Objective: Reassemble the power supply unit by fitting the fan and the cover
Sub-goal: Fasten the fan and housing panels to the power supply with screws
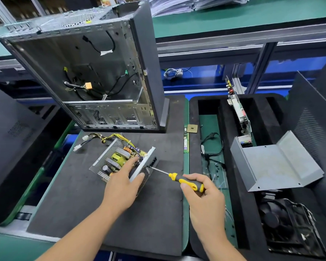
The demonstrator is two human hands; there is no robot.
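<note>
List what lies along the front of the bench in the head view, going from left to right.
Open power supply unit → left hand holding it → screwdriver → right hand gripping its handle → black cable → grey metal cover.

I can't read any text here; the label on the memory stick (185,145) is too blurred.
</note>
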